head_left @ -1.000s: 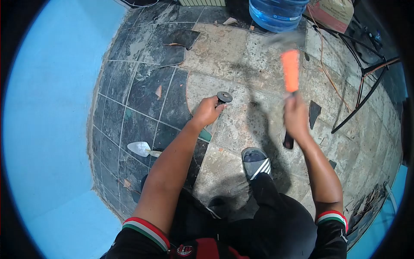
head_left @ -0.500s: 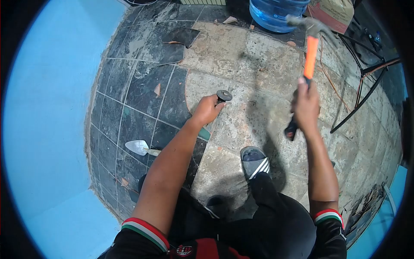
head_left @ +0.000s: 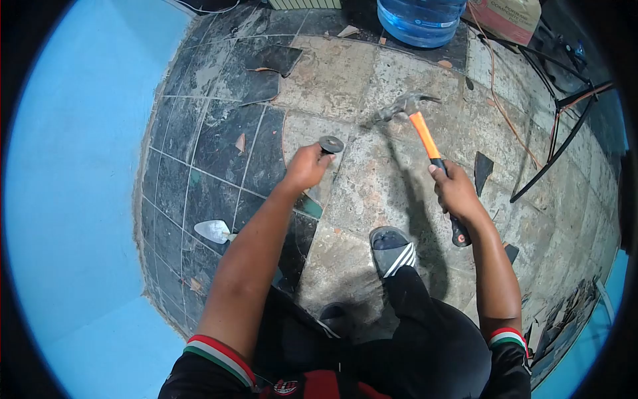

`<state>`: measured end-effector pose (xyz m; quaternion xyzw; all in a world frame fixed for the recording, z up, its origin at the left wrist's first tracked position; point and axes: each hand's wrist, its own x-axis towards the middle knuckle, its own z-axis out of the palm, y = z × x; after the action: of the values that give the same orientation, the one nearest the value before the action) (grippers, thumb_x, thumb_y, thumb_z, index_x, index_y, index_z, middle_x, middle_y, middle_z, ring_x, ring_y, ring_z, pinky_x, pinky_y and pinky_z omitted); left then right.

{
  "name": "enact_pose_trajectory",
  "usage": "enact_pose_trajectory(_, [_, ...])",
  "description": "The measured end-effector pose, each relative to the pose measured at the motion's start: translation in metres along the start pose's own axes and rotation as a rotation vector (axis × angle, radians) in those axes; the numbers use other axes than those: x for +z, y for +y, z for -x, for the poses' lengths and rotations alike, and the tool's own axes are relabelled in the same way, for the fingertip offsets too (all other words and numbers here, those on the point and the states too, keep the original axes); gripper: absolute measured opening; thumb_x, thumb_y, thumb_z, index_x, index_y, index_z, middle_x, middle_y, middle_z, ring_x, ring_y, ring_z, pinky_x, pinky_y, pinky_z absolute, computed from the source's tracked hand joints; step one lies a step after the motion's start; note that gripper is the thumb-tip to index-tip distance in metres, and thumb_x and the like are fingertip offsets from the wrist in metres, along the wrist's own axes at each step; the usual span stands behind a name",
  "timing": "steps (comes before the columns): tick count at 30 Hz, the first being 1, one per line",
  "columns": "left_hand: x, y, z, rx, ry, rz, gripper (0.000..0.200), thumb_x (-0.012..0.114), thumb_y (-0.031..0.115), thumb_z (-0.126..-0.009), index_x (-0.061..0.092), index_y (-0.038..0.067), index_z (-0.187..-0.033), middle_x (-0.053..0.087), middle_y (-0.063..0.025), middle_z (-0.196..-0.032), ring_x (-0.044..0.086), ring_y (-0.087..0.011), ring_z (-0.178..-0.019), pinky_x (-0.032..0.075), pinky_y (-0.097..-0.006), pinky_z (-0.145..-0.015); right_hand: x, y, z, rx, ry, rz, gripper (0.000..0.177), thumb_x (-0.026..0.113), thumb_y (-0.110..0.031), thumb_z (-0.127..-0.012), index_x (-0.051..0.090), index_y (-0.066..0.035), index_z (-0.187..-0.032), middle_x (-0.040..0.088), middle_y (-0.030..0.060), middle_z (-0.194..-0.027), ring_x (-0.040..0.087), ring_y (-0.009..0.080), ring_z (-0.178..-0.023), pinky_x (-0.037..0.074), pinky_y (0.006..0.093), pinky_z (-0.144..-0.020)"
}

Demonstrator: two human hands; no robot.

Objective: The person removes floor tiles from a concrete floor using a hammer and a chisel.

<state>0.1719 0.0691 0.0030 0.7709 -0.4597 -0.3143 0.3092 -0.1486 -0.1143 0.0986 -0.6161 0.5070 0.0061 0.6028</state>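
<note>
My left hand [head_left: 308, 167] is wrapped round a chisel with a round, dark top [head_left: 331, 144]; its lower end is hidden by the hand. The hand is at the broken edge of the dark floor tiles [head_left: 262, 143], beside the bare pale floor. My right hand [head_left: 458, 193] grips the black handle of a claw hammer [head_left: 424, 135] with an orange neck. The metal hammer head is raised, up and to the right of the chisel, apart from it.
A trowel [head_left: 212, 231] lies on the tiles at left. Tile shards [head_left: 484, 169] lie on the bare floor. Beyond are a blue water jug [head_left: 419, 23], a cardboard box [head_left: 508, 21] and a black metal stand [head_left: 558, 159] with an orange cord. A blue wall [head_left: 80, 166] borders the left.
The hammer has come down and to the left, its head nearer the chisel. My left hand with the chisel has shifted slightly left. A dark shard shows beside my right hand.
</note>
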Motion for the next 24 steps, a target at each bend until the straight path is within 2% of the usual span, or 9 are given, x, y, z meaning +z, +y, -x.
enact_pose_trajectory(2, [-0.016, 0.006, -0.004, -0.058, 0.009, 0.035, 0.03, 0.068, 0.015, -0.097, 0.068, -0.004, -0.12, 0.075, -0.0223, -0.101, 0.073, -0.0307, -0.092, 0.054, -0.0394, -0.084, -0.004, -0.003, -0.002, 0.003, 0.017, -0.058, 0.029, 0.058, -0.031, -0.106, 0.056, -0.004, -0.094, 0.048, -0.0005, -0.061, 0.045, 0.0123, -0.045, 0.038, 0.0331, -0.043])
enact_pose_trajectory(5, [-0.015, -0.005, -0.008, 0.027, 0.027, 0.128, 0.029, 0.068, 0.016, -0.097, 0.069, -0.004, -0.119, 0.075, -0.0208, -0.102, 0.072, -0.0279, -0.091, 0.053, -0.0388, -0.083, -0.011, -0.017, -0.003, -0.044, 0.068, -0.037, 0.029, 0.059, -0.031, -0.106, 0.056, -0.005, -0.094, 0.047, -0.002, -0.06, 0.044, 0.011, -0.045, 0.037, 0.0322, -0.042])
enact_pose_trajectory(11, [-0.001, -0.011, -0.014, -0.024, -0.077, 0.031, 0.032, 0.071, 0.022, -0.096, 0.068, -0.005, -0.113, 0.073, -0.0234, -0.095, 0.071, -0.0333, -0.087, 0.053, -0.0412, -0.079, -0.01, -0.061, 0.006, -0.238, 0.252, -0.153, 0.031, 0.058, -0.033, -0.107, 0.056, -0.005, -0.094, 0.049, -0.0024, -0.062, 0.045, 0.0096, -0.047, 0.038, 0.0307, -0.044])
enact_pose_trajectory(13, [0.004, -0.02, -0.014, -0.046, -0.075, -0.026, 0.033, 0.072, 0.024, -0.096, 0.068, -0.005, -0.112, 0.072, -0.0241, -0.093, 0.07, -0.0369, -0.086, 0.053, -0.0426, -0.079, 0.016, -0.045, -0.008, -0.328, 0.41, -0.077, 0.03, 0.055, -0.035, -0.108, 0.054, -0.006, -0.1, 0.049, -0.0017, -0.062, 0.048, 0.0085, -0.046, 0.041, 0.0273, -0.042])
enact_pose_trajectory(15, [0.005, -0.017, -0.013, -0.055, -0.071, -0.047, 0.033, 0.072, 0.025, -0.095, 0.068, -0.004, -0.11, 0.072, -0.0246, -0.092, 0.07, -0.0398, -0.085, 0.052, -0.0441, -0.078, 0.053, -0.006, -0.023, -0.477, 0.484, 0.044, 0.031, 0.056, -0.033, -0.107, 0.056, -0.003, -0.102, 0.053, 0.0014, -0.064, 0.055, 0.0127, -0.052, 0.046, 0.0325, -0.049])
enact_pose_trajectory(17, [0.005, -0.007, -0.008, -0.049, -0.067, -0.031, 0.032, 0.072, 0.026, -0.095, 0.068, -0.003, -0.107, 0.071, -0.0249, -0.091, 0.069, -0.0422, -0.085, 0.052, -0.0456, -0.078, 0.063, 0.008, -0.011, -0.406, 0.123, 0.319, 0.032, 0.055, -0.028, -0.105, 0.062, 0.003, -0.11, 0.064, 0.0238, -0.076, 0.063, 0.0371, -0.07, 0.048, 0.0499, -0.069])
enact_pose_trajectory(20, [0.011, -0.018, -0.01, -0.04, -0.079, -0.045, 0.032, 0.072, 0.026, -0.095, 0.069, -0.003, -0.107, 0.071, -0.0248, -0.091, 0.068, -0.0434, -0.086, 0.052, -0.0465, -0.078, 0.044, -0.01, -0.012, -0.247, -0.11, 0.366, 0.032, 0.056, -0.028, -0.105, 0.062, 0.003, -0.109, 0.064, 0.0227, -0.075, 0.064, 0.0354, -0.071, 0.048, 0.0507, -0.071])
enact_pose_trajectory(23, [0.014, -0.022, -0.01, 0.026, -0.041, -0.014, 0.032, 0.072, 0.025, -0.095, 0.069, -0.004, -0.108, 0.071, -0.0254, -0.092, 0.068, -0.0434, -0.087, 0.052, -0.0466, -0.078, 0.017, -0.022, -0.016, -0.344, 0.041, 0.247, 0.032, 0.057, -0.03, -0.105, 0.061, 0.002, -0.105, 0.06, 0.0148, -0.068, 0.061, 0.0281, -0.062, 0.048, 0.0474, -0.062])
enact_pose_trajectory(24, [0.014, -0.022, -0.011, 0.015, -0.05, -0.065, 0.032, 0.072, 0.025, -0.095, 0.069, -0.003, -0.109, 0.071, -0.0255, -0.093, 0.068, -0.0433, -0.088, 0.052, -0.0466, -0.078, 0.006, -0.042, -0.007, -0.248, 0.08, 0.102, 0.033, 0.057, -0.032, -0.105, 0.06, 0.001, -0.102, 0.058, 0.0099, -0.065, 0.058, 0.0231, -0.057, 0.047, 0.0436, -0.057])
